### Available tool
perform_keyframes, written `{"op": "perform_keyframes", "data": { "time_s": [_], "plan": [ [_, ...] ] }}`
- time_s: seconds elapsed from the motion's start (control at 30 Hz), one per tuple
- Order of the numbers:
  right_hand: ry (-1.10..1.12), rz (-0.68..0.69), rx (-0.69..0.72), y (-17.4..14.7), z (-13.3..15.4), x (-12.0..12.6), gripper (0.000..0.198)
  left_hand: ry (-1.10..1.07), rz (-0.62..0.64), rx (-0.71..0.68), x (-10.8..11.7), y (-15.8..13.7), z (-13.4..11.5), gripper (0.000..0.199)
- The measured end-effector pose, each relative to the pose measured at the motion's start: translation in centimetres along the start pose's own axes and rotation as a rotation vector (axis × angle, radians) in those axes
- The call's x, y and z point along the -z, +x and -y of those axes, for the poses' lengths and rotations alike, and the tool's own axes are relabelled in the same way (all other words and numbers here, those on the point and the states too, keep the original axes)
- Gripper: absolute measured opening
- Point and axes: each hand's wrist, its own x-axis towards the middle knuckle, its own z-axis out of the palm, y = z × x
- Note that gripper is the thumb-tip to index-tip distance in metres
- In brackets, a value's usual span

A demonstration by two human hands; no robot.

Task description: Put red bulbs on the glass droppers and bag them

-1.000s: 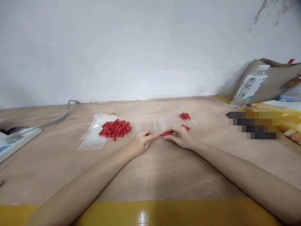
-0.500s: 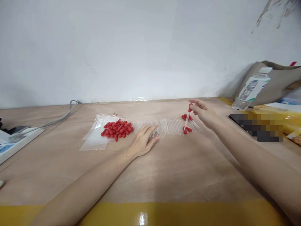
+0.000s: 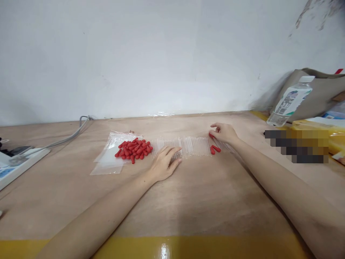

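My left hand (image 3: pixel 165 163) lies with fingers apart on a row of clear glass dropper tubes (image 3: pixel 196 145), its thumb resting near their close ends. To its left is a heap of red rubber bulbs (image 3: pixel 134 148). At the right end of the row, my right hand (image 3: pixel 224 133) is low over a few droppers, fingers curled at a red dropper bulb (image 3: pixel 211 134); the hand hides most of that dropper. Just in front of it, two loose red bulbs (image 3: pixel 215 149) lie by the last tubes.
Clear plastic bags (image 3: pixel 107 163) lie beside and under the heap. A grey cable (image 3: pixel 64 139) runs along the left to a white board (image 3: pixel 29 163). On the right are a leaning water bottle (image 3: pixel 292 102), a grey bag (image 3: pixel 322 91) and a yellow package (image 3: pixel 309 126).
My right hand has come down and slightly left, bringing the dropper it held upright down to the other droppers. My left hand has stayed in place.
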Motion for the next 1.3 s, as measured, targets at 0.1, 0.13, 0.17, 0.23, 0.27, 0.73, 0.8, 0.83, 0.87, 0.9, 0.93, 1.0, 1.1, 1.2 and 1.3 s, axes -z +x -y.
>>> {"op": "perform_keyframes", "data": {
  "time_s": [0.1,0.13,0.17,0.23,0.27,0.73,0.8,0.83,0.87,0.9,0.93,1.0,1.1,1.2,1.3],
  "plan": [
    [-0.006,-0.034,-0.035,-0.7,0.3,0.6,0.032,0.004,0.004,0.002,0.0,0.0,0.0,0.033],
    [-0.007,-0.039,-0.035,-1.0,0.6,1.0,0.027,0.007,0.004,0.0,0.0,0.1,0.0,0.033],
    [-0.013,-0.023,-0.024,-1.4,0.8,1.4,0.022,0.01,0.003,-0.003,0.0,0.1,0.0,0.033],
    [-0.037,0.068,0.015,-2.3,1.4,2.1,0.016,0.018,0.001,-0.004,0.0,0.1,0.0,0.032],
    [-0.055,0.126,0.039,-2.8,1.7,2.5,0.016,0.024,0.0,-0.003,0.0,0.1,0.0,0.032],
    [-0.259,0.326,0.014,-5.7,3.3,3.1,0.019,0.249,-0.092,0.129,0.2,0.6,0.1,0.011],
    [-0.258,0.266,-0.022,-5.7,3.6,3.2,0.021,0.315,-0.083,0.204,0.3,1.3,0.3,0.011],
    [-0.242,0.214,-0.027,-5.8,3.8,3.1,0.021,0.344,-0.078,0.248,0.3,1.8,0.4,0.011],
    [-0.211,0.151,-0.016,-6.0,4.0,3.0,0.02,0.371,-0.074,0.295,0.1,2.5,0.4,0.013],
    [-0.165,0.087,0.017,-6.2,4.3,2.7,0.019,0.396,-0.068,0.341,0.0,3.2,0.4,0.015],
    [-0.112,0.023,0.066,-6.6,4.7,2.4,0.018,0.416,-0.062,0.381,-0.3,4.0,0.3,0.017],
    [-0.01,-0.086,0.2,-7.6,5.4,1.5,0.017,0.434,-0.022,0.438,-1.2,5.5,0.4,0.025],
    [0.048,-0.168,0.414,-9.2,6.3,0.1,0.014,0.435,0.008,0.482,-2.8,7.1,1.0,0.031],
    [0.058,-0.181,0.505,-10.1,6.5,-0.8,0.012,0.374,-0.076,0.472,-4.4,7.7,2.2,0.033],
    [0.085,-0.158,0.511,-10.2,6.3,-1.3,0.012,0.346,-0.101,0.443,-5.3,8.0,3.2,0.031]
  ]
}}
